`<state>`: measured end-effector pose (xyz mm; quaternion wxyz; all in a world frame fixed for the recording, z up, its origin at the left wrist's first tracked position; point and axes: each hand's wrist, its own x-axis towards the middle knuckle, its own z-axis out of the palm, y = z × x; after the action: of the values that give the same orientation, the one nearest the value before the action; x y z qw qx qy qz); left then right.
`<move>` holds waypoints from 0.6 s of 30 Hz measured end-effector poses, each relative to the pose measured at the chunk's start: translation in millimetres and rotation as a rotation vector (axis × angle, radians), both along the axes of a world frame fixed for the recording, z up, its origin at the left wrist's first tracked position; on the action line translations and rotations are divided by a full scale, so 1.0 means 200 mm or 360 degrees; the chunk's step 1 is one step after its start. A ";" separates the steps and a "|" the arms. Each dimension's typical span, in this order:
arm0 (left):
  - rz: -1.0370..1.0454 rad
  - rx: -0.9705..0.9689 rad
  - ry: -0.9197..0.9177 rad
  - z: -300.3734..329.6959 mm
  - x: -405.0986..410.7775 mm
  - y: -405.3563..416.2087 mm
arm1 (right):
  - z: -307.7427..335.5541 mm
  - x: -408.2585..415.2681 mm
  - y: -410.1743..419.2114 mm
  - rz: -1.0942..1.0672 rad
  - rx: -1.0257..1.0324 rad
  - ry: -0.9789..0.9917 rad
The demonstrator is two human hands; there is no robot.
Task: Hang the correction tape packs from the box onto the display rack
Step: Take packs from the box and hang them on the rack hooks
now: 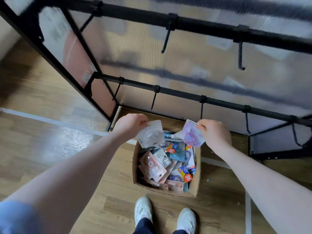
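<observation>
An open cardboard box (196, 168) on the wooden floor holds several correction tape packs (160, 164) in pink, grey and blue. My left hand (130, 125) pinches the top of a white-grey pack (150, 135) above the box. My right hand (213, 132) pinches the top corner of a purple pack (191, 134) beside it. Both packs hang just below the display rack's lower bar (182, 95), whose black hooks (201, 107) are bare. The upper bar (202, 26) also carries bare hooks (166, 41).
The black rack frame has a translucent ribbed back panel (168, 61) and a left upright (55, 53). My two white shoes (143, 210) stand just before the box. Wooden floor extends to the left and right.
</observation>
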<state>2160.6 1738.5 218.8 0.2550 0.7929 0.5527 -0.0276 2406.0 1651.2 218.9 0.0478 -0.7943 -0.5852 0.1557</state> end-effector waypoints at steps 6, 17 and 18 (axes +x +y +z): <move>-0.0007 0.0151 -0.0017 0.40 0.00 0.04 | 0.36 -0.01 0.04 0.0066 0.0147 0.0081; -0.0051 0.0401 -0.0126 1.22 -0.09 0.11 | 1.15 -0.05 0.11 0.0213 0.0343 0.0003; -0.0058 0.0415 -0.0137 1.29 -0.10 0.11 | 1.22 -0.05 0.11 0.0212 0.0366 -0.0014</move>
<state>2141.2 1760.6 476.1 0.1727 0.8297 0.5257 0.0738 2395.9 1674.0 462.9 0.1256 -0.7436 -0.6510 0.0871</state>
